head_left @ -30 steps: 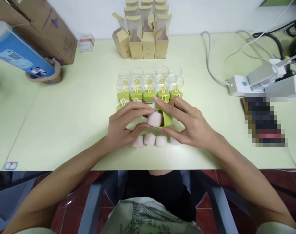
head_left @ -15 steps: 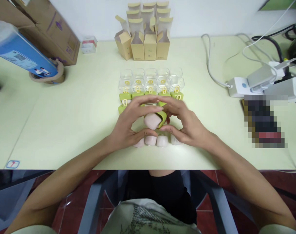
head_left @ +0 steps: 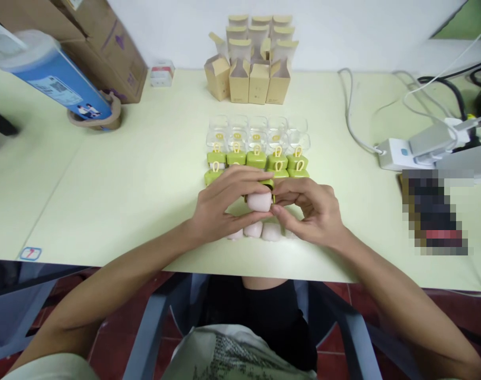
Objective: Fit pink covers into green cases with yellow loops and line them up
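Between my hands, above the table, is a pale pink rounded piece point(head_left: 259, 202) with a green cover point(head_left: 269, 183) partly around its top and right side. My left hand point(head_left: 222, 206) pinches the pair from the left, fingers on top and thumb underneath. My right hand point(head_left: 314, 208) grips the cover's right edge between thumb and fingertips. Several more pink pieces point(head_left: 271, 232) stand in a row just below my hands, partly hidden. Beyond them are rows of green cases point(head_left: 256, 158) with pale yellow loops, some behind my fingers.
Clear plastic shells point(head_left: 258, 125) stand in rows behind the green cases. Open small cardboard boxes point(head_left: 239, 87) stand by the wall. At left are a blue cylinder point(head_left: 66, 87) and a large carton point(head_left: 124, 63); at right, a power strip point(head_left: 398, 154), cables and a blurred-out object point(head_left: 434, 211).
The view has shifted, so the table items appear further right. The pink piece and cover have turned, with the cover's opening now facing me more. My right hand's fingers have drawn in lower.
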A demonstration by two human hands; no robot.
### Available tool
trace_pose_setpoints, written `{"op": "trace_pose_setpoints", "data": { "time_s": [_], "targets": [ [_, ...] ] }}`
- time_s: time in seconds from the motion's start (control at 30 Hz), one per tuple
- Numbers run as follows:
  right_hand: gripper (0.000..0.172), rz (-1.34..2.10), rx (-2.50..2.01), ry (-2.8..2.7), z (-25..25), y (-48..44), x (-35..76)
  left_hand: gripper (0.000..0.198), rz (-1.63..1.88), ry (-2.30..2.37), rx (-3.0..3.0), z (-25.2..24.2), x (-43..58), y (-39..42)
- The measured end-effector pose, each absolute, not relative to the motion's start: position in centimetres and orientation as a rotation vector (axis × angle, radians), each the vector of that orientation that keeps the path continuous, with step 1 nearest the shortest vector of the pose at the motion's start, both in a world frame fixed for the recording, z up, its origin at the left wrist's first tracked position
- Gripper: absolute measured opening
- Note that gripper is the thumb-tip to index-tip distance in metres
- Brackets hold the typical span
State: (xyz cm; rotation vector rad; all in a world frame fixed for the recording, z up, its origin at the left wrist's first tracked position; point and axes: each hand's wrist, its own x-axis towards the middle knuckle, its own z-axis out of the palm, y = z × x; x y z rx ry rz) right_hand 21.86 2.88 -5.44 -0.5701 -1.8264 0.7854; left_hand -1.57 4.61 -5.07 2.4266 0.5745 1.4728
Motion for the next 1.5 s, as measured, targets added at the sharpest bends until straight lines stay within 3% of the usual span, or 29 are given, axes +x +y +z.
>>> {"op": "trace_pose_setpoints", "data": {
  "time_s": [0.33, 0.63, 0.9, 1.1, 1.17, 1.33, 1.5],
  "targets": [
    [0.026, 0.813, -0.589, -1.83, -5.3, 3.1, 22.2, 0.036, 1.448, 0.585, 2.414, -4.7, -1.4, 4.1],
    [0.03, 0.94, -0.57, -1.851, -5.0, 3.3, 22.6, 0.037, 1.429, 0.586, 2.418, -4.9, -1.4, 3.8],
    [0.029, 0.749, -0.545, -1.943, -4.3, 3.5, 22.8, 0.037, 1.464, 0.597, 2.458, -4.8, -0.9, 3.5],
    [0.03, 0.808, -0.508, -1.909, -4.4, 3.5, 22.8, 0.042, 1.444, 0.553, 2.467, -4.3, -1.3, 3.7],
    [0.034, 0.846, -0.488, -1.895, -4.5, 3.5, 22.9, 0.042, 1.441, 0.559, 2.455, -4.3, -1.4, 3.9],
    [0.064, 0.895, -0.581, -1.906, -4.5, 3.4, 23.1, 0.045, 1.568, 0.577, 2.414, -5.2, -1.3, 4.5],
    [0.061, 0.704, -0.693, -1.977, -4.5, 3.6, 22.6, 0.044, 1.598, 0.699, 2.416, -5.6, -1.4, 4.5]
  ]
}}
